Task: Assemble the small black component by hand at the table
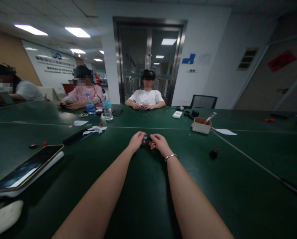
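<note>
Both hands meet over the green table [148, 186], pinching a small black object with a shiny silvery end [147, 137]; its kind is too small to make out. My left hand [136, 142] has its fingertips closed at the silvery end. Gripping the black end is my right hand [160, 143], its other fingers curled beneath and a silver bracelet [171, 157] on the wrist. To the right, apart from both hands, a small black piece with a narrow top [214, 152] stands on the table.
At left lie a phone [29, 167] on a white object, a white mouse-like thing [5, 217] and paper scraps [95, 129]. Two water bottles [107, 108] stand farther back. An open box [201, 126] sits at right. Several people sit across the table.
</note>
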`<action>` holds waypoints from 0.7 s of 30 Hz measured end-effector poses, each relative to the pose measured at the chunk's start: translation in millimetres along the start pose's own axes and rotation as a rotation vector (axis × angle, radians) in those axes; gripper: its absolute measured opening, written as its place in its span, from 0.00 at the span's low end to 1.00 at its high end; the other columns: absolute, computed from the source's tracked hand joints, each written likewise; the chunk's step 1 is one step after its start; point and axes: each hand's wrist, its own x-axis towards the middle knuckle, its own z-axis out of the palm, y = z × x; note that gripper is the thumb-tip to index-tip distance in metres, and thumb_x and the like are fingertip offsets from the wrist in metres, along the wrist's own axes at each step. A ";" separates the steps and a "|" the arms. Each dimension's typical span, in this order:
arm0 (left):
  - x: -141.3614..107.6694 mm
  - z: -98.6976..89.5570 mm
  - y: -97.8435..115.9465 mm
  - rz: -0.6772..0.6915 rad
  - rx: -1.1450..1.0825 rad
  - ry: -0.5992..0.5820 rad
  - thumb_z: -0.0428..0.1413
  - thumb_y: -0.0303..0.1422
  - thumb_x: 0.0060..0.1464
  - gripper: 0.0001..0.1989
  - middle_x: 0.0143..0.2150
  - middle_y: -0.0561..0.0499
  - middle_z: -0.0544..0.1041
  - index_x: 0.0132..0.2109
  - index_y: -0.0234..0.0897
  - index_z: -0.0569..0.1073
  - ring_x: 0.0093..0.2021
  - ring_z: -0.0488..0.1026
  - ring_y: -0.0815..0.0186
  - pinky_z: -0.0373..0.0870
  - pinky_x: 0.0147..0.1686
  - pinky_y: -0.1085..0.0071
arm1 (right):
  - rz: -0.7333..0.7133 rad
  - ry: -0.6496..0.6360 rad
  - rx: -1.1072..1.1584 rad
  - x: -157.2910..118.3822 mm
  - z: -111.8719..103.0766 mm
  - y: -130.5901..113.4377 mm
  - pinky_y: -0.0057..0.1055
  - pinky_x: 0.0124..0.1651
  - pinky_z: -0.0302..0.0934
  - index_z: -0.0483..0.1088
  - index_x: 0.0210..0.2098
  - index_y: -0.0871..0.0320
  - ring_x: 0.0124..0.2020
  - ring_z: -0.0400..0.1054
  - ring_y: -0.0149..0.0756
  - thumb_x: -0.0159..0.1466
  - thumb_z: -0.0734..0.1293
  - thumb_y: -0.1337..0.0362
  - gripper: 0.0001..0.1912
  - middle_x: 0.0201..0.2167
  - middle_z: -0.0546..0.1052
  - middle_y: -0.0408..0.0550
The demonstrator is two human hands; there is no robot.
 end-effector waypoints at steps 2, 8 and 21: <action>-2.8 -0.4 2.2 0.038 -0.016 -0.024 0.49 0.36 0.56 0.12 0.25 0.54 0.69 0.42 0.34 0.72 0.26 0.67 0.71 0.60 0.27 0.75 | -0.005 -0.006 -0.006 -0.2 -0.1 1.1 0.21 0.17 0.64 0.65 0.35 0.62 0.13 0.64 0.25 0.64 0.64 0.64 0.06 0.15 0.72 0.41; -5.7 -2.1 2.7 -0.015 0.063 -0.005 0.51 0.33 0.53 0.11 0.32 0.53 0.72 0.43 0.37 0.72 0.29 0.68 0.70 0.62 0.28 0.74 | -0.008 0.035 -0.060 4.2 3.9 1.7 0.20 0.16 0.62 0.66 0.35 0.61 0.12 0.63 0.25 0.63 0.66 0.62 0.08 0.14 0.71 0.39; -7.1 -22.6 8.8 0.001 -0.122 -0.202 0.62 0.33 0.43 0.19 0.39 0.46 0.75 0.44 0.34 0.73 0.38 0.72 0.65 0.67 0.38 0.68 | -0.066 -0.106 -0.083 4.5 -4.4 6.5 0.19 0.15 0.63 0.65 0.36 0.60 0.13 0.65 0.24 0.60 0.68 0.62 0.10 0.16 0.70 0.37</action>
